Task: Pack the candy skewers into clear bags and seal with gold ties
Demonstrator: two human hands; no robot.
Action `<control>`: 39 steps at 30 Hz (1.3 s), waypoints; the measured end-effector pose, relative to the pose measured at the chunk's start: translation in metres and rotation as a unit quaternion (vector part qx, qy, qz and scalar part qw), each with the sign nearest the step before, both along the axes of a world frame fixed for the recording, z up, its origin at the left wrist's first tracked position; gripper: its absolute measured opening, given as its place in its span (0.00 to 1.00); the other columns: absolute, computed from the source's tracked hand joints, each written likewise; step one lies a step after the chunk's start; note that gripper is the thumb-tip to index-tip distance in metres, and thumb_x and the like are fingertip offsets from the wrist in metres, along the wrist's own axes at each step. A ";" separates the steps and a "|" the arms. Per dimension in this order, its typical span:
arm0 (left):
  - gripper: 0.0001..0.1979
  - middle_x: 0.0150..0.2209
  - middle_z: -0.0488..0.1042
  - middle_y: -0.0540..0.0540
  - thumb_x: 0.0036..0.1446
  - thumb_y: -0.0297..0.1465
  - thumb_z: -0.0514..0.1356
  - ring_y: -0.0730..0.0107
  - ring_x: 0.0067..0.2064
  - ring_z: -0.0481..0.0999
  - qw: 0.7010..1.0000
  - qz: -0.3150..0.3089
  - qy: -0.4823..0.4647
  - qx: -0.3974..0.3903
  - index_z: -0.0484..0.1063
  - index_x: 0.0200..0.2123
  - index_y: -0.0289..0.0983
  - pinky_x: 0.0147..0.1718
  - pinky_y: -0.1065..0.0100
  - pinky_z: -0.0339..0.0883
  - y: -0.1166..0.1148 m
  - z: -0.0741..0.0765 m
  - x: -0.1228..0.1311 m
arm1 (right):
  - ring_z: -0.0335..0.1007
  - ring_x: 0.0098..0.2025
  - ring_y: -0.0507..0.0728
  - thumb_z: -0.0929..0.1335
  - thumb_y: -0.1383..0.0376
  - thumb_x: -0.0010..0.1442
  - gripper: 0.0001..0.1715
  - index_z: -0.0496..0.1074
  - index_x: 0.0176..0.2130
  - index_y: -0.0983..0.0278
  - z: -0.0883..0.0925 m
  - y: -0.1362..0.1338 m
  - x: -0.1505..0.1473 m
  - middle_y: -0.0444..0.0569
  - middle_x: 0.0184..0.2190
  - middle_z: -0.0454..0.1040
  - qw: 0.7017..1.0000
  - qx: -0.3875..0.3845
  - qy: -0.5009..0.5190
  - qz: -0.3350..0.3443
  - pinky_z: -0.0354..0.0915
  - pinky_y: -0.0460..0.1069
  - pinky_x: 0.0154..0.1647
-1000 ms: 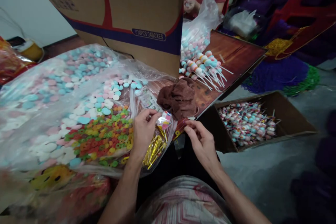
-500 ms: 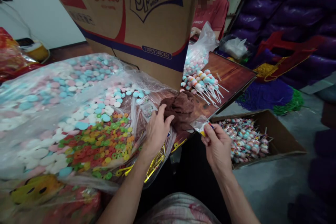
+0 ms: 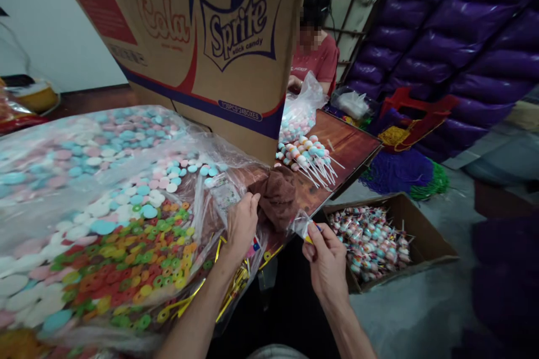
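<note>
Between the thumb and fingers of my right hand [image 3: 328, 261] is a small clear plastic bag [image 3: 300, 224] with a yellow and blue print, its open-looking end toward the brown cloth. My left hand [image 3: 242, 224] is closed at the table edge, just left of the crumpled brown cloth [image 3: 278, 197]; what its fingertips hold, if anything, is hidden. Beside it lie flat printed clear packets [image 3: 224, 193]. Under my left wrist, yellow sticks or ties [image 3: 238, 286] lie in a plastic bag. Ring-shaped gummy candies [image 3: 130, 269] and pastel candy discs [image 3: 143, 123] fill plastic sheeting on the left.
A large cardboard carton [image 3: 202, 39] stands on the table. Behind it sits a person in a red shirt [image 3: 320, 59]. Candy skewers [image 3: 311, 157] lie on the table [image 3: 349, 137]. A low box [image 3: 421, 252] of wrapped candies is on the right, with purple sacks [image 3: 421, 39] behind.
My left hand's spread fingers have drawn together and moved off the brown cloth toward the packets. My right hand still holds the plastic bag. The head view has shifted right and up.
</note>
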State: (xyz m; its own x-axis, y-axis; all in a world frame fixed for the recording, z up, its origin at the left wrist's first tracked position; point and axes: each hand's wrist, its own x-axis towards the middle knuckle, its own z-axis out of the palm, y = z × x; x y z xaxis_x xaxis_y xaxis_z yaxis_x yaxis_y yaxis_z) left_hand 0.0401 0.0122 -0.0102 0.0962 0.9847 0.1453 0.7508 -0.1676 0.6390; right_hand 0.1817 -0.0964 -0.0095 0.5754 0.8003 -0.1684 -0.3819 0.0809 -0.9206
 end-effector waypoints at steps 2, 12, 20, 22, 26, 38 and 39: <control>0.14 0.24 0.65 0.51 0.66 0.35 0.47 0.69 0.26 0.63 0.999 -0.024 -0.040 0.003 0.65 0.29 0.39 0.29 0.68 0.51 -0.002 -0.001 -0.001 | 0.45 0.20 0.44 0.76 0.54 0.49 0.18 0.71 0.27 0.65 0.001 0.003 -0.001 0.38 0.22 0.60 1.000 0.003 0.006 0.002 0.46 0.43 0.18; 0.18 0.25 0.71 0.51 0.58 0.36 0.58 0.68 0.25 0.68 0.969 -0.067 -0.221 -0.083 0.73 0.51 0.42 0.29 0.67 0.60 -0.037 0.015 -0.015 | 0.46 0.21 0.45 0.76 0.55 0.49 0.18 0.71 0.28 0.65 0.024 0.032 -0.003 0.39 0.23 0.60 0.999 0.047 -0.012 -0.004 0.46 0.43 0.19; 0.25 0.29 0.75 0.45 0.51 0.54 0.61 0.71 0.30 0.69 0.792 -0.041 -0.546 -0.271 0.80 0.35 0.37 0.29 0.72 0.61 -0.054 0.027 0.008 | 0.53 0.22 0.47 0.74 0.53 0.52 0.17 0.72 0.28 0.64 0.029 0.043 -0.019 0.41 0.23 0.66 0.994 0.038 -0.088 0.054 0.52 0.44 0.21; 0.19 0.31 0.75 0.46 0.51 0.48 0.65 0.74 0.32 0.70 0.721 -0.002 -0.632 -0.283 0.80 0.36 0.39 0.31 0.73 0.63 -0.047 0.029 0.009 | 0.56 0.24 0.48 0.73 0.53 0.54 0.17 0.72 0.28 0.65 0.025 0.040 -0.018 0.42 0.24 0.67 0.990 0.020 -0.120 0.075 0.54 0.44 0.23; 0.10 0.29 0.75 0.49 0.44 0.34 0.72 0.77 0.32 0.70 0.682 0.028 -0.676 -0.277 0.80 0.31 0.37 0.32 0.76 0.64 -0.039 0.033 0.007 | 0.55 0.24 0.49 0.72 0.52 0.56 0.19 0.70 0.26 0.65 0.018 0.035 -0.009 0.41 0.22 0.65 0.983 -0.004 -0.158 0.092 0.54 0.44 0.24; 0.13 0.30 0.77 0.50 0.44 0.37 0.72 0.77 0.29 0.73 0.653 0.097 -0.692 -0.292 0.77 0.31 0.37 0.31 0.74 0.68 -0.037 0.030 0.007 | 0.49 0.25 0.49 0.67 0.51 0.61 0.23 0.61 0.23 0.63 0.017 0.036 0.001 0.40 0.21 0.56 0.962 -0.004 -0.231 0.145 0.51 0.45 0.25; 0.12 0.30 0.77 0.50 0.45 0.37 0.72 0.77 0.29 0.74 0.649 0.107 -0.696 -0.289 0.77 0.30 0.37 0.31 0.73 0.68 -0.035 0.030 0.004 | 0.48 0.25 0.49 0.67 0.51 0.61 0.24 0.60 0.22 0.63 0.018 0.037 0.003 0.40 0.21 0.55 0.960 -0.002 -0.238 0.149 0.50 0.45 0.25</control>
